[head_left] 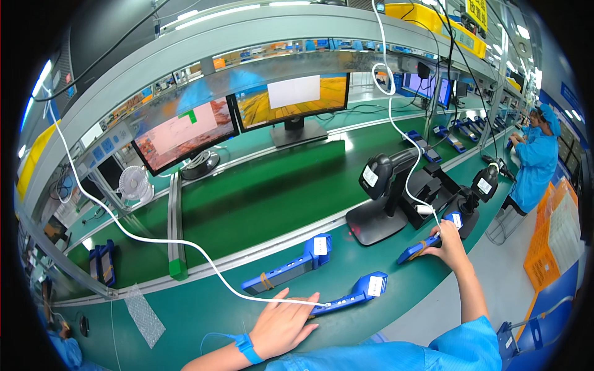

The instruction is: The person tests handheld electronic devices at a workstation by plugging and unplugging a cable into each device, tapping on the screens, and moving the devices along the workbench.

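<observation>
My left hand point(286, 323) rests at the near-left end of a blue handheld terminal point(349, 301), fingers stretched and spread. A white cable point(213, 263) runs to that terminal's side beside my fingertips. My right hand point(450, 246) is closed round another blue handheld terminal point(416, 250), which has an orange band and a white label. Another white cable point(411, 179) hangs down to it and meets it at my fingertips, which partly hide the joint. Between the hands and the rail lies a third blue terminal point(288, 270), untouched, also banded in orange.
Black scanners on stands point(378, 216) and a black tray point(427, 191) stand near my right hand. Beyond the metal rail runs a green belt point(266, 185) below two monitors point(294, 102). Bubble wrap point(146, 315) lies at left. A co-worker in blue point(537, 157) works at far right.
</observation>
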`<move>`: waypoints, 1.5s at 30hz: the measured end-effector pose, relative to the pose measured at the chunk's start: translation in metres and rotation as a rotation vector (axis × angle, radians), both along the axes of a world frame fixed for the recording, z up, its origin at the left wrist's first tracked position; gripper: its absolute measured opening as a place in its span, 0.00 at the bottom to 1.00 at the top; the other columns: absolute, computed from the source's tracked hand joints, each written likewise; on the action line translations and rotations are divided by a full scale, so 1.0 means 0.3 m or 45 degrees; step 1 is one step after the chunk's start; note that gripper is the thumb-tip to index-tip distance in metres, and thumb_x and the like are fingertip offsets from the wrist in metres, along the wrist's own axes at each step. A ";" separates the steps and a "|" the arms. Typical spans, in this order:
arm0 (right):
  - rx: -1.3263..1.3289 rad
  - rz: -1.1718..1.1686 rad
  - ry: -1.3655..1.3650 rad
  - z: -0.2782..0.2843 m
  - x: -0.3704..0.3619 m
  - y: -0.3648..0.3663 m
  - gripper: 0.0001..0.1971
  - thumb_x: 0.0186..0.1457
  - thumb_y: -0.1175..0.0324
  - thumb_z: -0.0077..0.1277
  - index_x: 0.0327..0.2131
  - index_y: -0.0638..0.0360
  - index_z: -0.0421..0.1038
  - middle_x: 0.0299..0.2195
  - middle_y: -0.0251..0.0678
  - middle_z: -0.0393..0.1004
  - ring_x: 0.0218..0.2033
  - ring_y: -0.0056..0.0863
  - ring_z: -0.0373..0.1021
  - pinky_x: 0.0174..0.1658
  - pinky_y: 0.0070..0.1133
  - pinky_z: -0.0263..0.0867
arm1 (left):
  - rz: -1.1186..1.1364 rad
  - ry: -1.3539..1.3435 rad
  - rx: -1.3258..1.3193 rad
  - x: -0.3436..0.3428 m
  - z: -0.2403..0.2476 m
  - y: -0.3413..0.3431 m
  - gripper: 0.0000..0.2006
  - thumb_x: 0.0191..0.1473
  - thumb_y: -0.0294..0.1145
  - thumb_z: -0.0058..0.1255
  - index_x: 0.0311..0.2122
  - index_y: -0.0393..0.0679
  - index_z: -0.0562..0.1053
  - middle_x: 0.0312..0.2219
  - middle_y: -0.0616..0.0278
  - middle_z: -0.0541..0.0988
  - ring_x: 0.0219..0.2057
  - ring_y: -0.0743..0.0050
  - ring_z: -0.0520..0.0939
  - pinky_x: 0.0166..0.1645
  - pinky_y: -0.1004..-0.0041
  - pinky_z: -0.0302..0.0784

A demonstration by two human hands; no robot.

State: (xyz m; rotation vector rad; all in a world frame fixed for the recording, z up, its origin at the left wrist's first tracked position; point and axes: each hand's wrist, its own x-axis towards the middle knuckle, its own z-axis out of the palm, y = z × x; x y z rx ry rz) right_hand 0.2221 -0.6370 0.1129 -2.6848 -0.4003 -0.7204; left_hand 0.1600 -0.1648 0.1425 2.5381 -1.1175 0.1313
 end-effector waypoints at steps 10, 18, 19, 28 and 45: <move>0.070 -0.248 -0.335 0.243 -0.083 0.311 0.31 0.41 0.68 0.70 0.51 0.62 0.71 0.51 0.46 0.73 0.51 0.46 0.70 0.56 0.35 0.65 | 0.085 0.000 -0.046 0.033 -0.019 -0.016 0.30 0.48 0.36 0.65 0.56 0.38 0.70 0.46 0.47 0.79 0.47 0.46 0.79 0.50 0.55 0.74; 0.301 0.649 0.068 0.057 -0.141 0.791 0.11 0.51 0.69 0.63 0.39 0.57 0.79 0.28 0.33 0.73 0.31 0.33 0.69 0.35 0.28 0.62 | 0.107 0.192 -0.054 0.058 -0.020 -0.032 0.28 0.49 0.36 0.65 0.53 0.35 0.70 0.44 0.48 0.80 0.44 0.50 0.81 0.45 0.60 0.78; 0.336 0.664 0.028 0.029 -0.136 0.808 0.09 0.51 0.69 0.63 0.37 0.56 0.79 0.26 0.33 0.71 0.29 0.34 0.68 0.34 0.30 0.61 | 0.103 0.168 -0.069 0.057 -0.033 -0.031 0.27 0.48 0.36 0.65 0.52 0.36 0.70 0.43 0.51 0.80 0.43 0.51 0.82 0.44 0.61 0.80; 0.364 0.623 0.084 0.004 -0.121 0.832 0.09 0.59 0.64 0.56 0.29 0.58 0.76 0.25 0.34 0.69 0.28 0.33 0.66 0.32 0.28 0.58 | 0.173 0.019 -0.182 0.036 -0.075 -0.046 0.17 0.50 0.29 0.63 0.44 0.41 0.73 0.34 0.57 0.80 0.35 0.55 0.82 0.36 0.62 0.78; 0.977 0.533 0.102 0.154 -0.028 0.762 0.13 0.67 0.64 0.46 0.37 0.59 0.80 0.26 0.31 0.74 0.27 0.22 0.69 0.37 0.21 0.64 | 0.208 0.229 -0.228 0.103 -0.052 -0.033 0.14 0.54 0.32 0.61 0.45 0.39 0.74 0.30 0.51 0.81 0.33 0.50 0.83 0.37 0.61 0.77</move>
